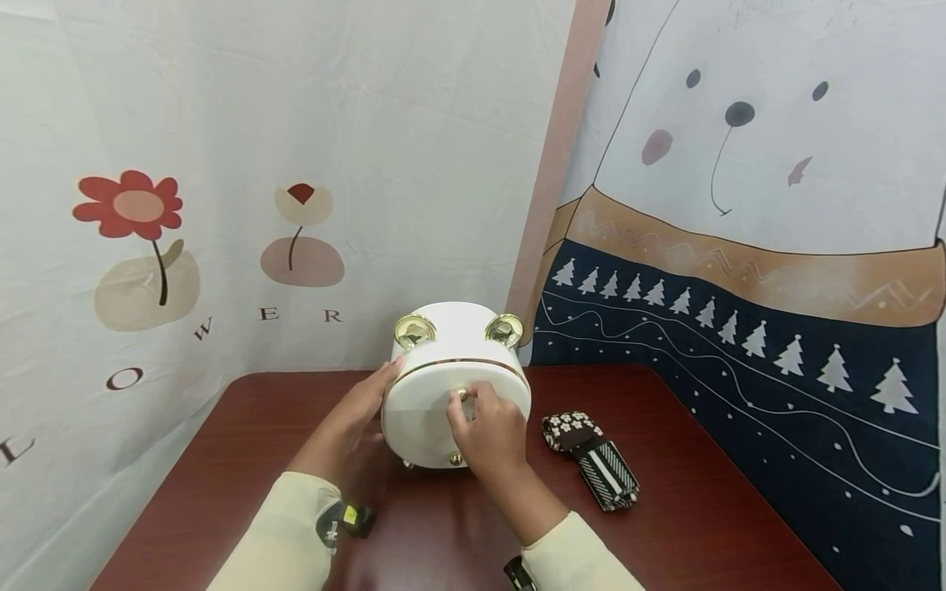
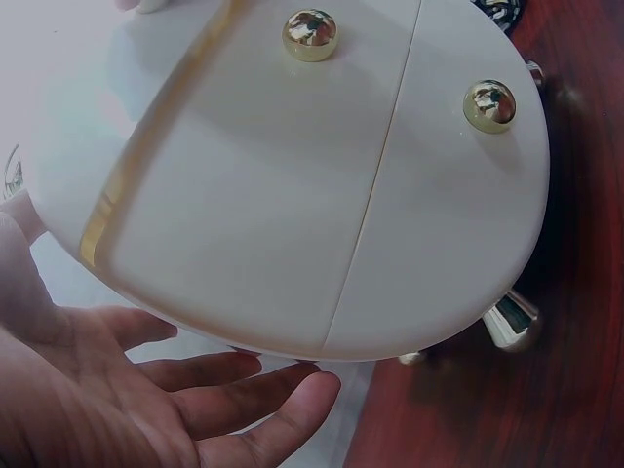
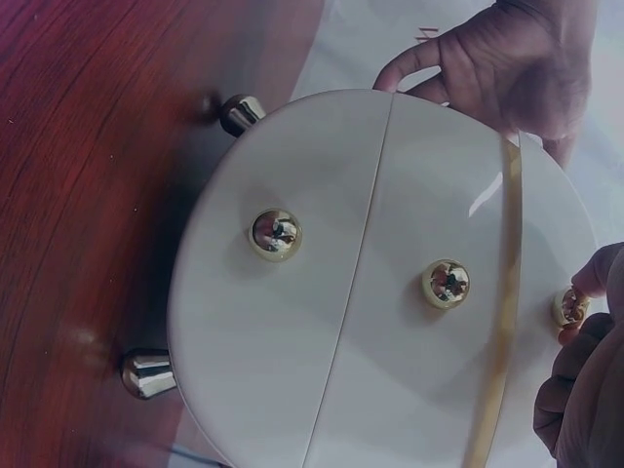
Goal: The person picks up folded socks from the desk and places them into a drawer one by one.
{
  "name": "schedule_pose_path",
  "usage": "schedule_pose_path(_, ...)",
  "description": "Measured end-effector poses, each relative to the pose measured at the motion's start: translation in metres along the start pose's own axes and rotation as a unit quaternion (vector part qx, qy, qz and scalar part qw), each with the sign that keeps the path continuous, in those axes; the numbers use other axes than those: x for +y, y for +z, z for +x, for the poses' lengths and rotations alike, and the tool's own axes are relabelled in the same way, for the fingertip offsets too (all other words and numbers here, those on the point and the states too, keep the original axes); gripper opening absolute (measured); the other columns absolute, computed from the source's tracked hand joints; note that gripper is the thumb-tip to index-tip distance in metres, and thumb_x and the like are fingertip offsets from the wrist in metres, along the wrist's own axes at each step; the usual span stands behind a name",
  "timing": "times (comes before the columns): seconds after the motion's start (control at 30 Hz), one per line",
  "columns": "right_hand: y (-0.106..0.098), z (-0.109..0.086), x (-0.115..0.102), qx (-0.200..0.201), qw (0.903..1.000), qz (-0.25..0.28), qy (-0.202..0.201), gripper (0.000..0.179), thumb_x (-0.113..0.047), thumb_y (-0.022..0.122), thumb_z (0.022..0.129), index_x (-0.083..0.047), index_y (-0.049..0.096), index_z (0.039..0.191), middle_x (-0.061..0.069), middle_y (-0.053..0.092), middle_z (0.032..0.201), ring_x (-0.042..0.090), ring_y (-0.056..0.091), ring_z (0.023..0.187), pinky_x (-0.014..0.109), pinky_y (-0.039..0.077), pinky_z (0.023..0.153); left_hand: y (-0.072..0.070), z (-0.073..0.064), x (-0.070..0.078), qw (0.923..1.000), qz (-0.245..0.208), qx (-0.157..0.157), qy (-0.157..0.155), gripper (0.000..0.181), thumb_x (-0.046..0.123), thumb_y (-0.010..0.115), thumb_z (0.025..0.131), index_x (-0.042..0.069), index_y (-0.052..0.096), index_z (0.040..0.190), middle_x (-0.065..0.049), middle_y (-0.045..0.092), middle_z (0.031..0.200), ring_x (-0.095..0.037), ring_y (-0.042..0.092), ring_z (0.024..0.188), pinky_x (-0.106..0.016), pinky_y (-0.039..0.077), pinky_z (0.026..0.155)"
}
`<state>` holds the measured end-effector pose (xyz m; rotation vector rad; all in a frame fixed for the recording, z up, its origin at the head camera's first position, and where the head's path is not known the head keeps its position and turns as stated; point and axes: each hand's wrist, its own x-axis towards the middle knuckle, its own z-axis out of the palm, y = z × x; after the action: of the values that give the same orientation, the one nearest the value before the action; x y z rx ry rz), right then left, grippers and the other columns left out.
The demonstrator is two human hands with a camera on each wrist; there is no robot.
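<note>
A rounded white box with drawer seams, gold knobs and two gold ear-like pieces stands on the table. With thumb and forefinger, my right hand pinches the uppermost gold knob on its front. Below that, a middle knob and a lower knob are untouched. My left hand rests against the box's left side, and its fingers are spread loosely along the edge. Short metallic feet show under the box.
A folded patterned cloth item, black and white with flowers and stripes, lies right of the box on the dark red table. Behind the table hangs a white printed curtain; a bear-print cloth hangs at the right.
</note>
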<state>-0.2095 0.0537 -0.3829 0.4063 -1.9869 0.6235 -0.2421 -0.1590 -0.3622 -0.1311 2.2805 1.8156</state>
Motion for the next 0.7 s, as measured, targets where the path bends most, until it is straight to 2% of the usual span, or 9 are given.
schedule_pose_path(0.5, 0.0027, 0.0046, -0.0003, -0.017, 0.9995, 0.0, 0.026, 0.015, -0.019, 0.083, 0.091, -0.008, 0.073, 0.087, 0.0, 0.055, 0.051, 0.015, 0.054, 0.047, 0.034, 0.046, 0.045, 0.0001, -0.0044, 0.0023, 1.0, 0.002, 0.003, -0.005, 0.102, 0.085, 0.039, 0.102, 0.025, 0.007, 0.178, -0.019, 0.013, 0.184, -0.047, 0.033, 0.161, -0.071, 0.048, 0.112)
schedule_pose_path(0.7, 0.0029, 0.0059, -0.0001, -0.02, 0.9993, 0.003, 0.033, 0.016, -0.02, 0.082, 0.092, -0.007, 0.073, 0.087, -0.001, 0.053, 0.051, 0.014, 0.052, 0.047, 0.033, 0.045, 0.045, 0.0, -0.006, 0.004, 1.0, 0.006, 0.004, 0.003, 0.1, 0.083, 0.04, 0.104, 0.024, 0.009, 0.178, -0.017, 0.01, 0.185, -0.047, 0.031, 0.161, -0.069, 0.052, 0.105)
